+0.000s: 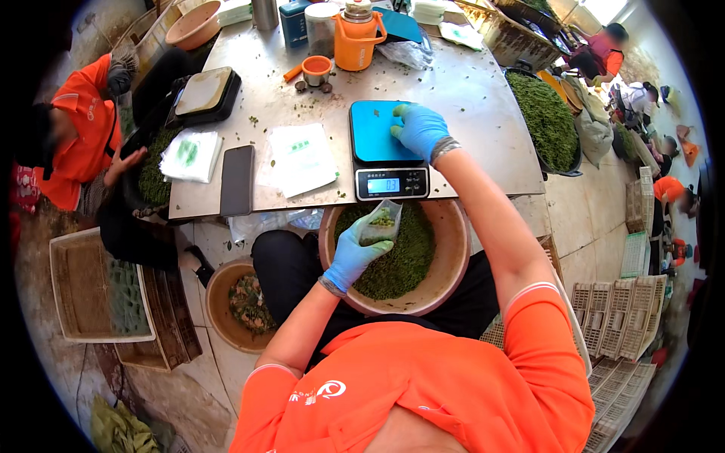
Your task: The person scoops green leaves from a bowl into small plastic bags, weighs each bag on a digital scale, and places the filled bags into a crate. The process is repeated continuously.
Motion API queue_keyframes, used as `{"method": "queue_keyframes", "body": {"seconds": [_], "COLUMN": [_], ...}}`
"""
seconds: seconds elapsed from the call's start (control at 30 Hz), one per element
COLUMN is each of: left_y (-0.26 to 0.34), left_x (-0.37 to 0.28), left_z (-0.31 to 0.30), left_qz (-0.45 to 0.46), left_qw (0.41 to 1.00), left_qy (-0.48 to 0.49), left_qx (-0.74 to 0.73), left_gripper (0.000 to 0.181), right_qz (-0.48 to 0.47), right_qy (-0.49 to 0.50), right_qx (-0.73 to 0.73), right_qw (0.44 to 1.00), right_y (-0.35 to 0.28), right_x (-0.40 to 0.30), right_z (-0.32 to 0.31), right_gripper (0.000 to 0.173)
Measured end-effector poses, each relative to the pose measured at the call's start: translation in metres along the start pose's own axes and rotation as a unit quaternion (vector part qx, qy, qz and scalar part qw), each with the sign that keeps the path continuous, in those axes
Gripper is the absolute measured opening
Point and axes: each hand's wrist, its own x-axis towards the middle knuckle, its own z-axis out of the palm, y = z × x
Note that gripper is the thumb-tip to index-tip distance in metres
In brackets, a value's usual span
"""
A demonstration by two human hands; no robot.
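Observation:
In a blue glove, my left hand [355, 255] holds a small clear plastic bag [383, 222] with some green peppercorn-like berries in it, above a round tub [452, 255] of the same green stuff between my legs. My right hand [420, 131], gloved too, is over the right side of the blue plate of a digital scale [374, 131], its fingers bent and apart. Whether its fingertips touch the plate, I cannot tell. The scale's display is lit. Left of the scale lie printed plastic bags [300, 158], and beyond them a dark phone [237, 180].
An orange jug [358, 42] and a small cup [316, 69] stand at the table's back. Another scale [204, 96] and a stack of bags [191, 156] lie left, near a seated co-worker [85, 130]. A smaller tub [218, 306] and crates [102, 334] are on the floor.

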Motion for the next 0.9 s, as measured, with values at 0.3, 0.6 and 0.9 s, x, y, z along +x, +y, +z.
{"method": "queue_keyframes", "body": {"seconds": [0.3, 0.6, 0.9], "left_y": [0.002, -0.017, -0.011], "left_x": [-0.008, -0.012, -0.028], "left_z": [-0.01, 0.003, 0.047], "left_qz": [0.018, 0.009, 0.054], "left_qw": [0.998, 0.998, 0.998], "left_qy": [0.057, 0.016, -0.008], "left_qx": [0.029, -0.068, 0.002], "left_gripper": [0.053, 0.058, 0.071], "right_qz": [-0.058, -0.104, -0.101], "right_qy": [-0.143, -0.334, -0.449], "right_qx": [0.257, 0.169, 0.199], "right_qw": [0.954, 0.921, 0.865], "right_y": [-0.033, -0.048, -0.026], "right_x": [-0.06, -0.134, -0.183], "right_z": [-0.031, -0.078, -0.054], "right_gripper": [0.014, 0.033, 0.036]}}
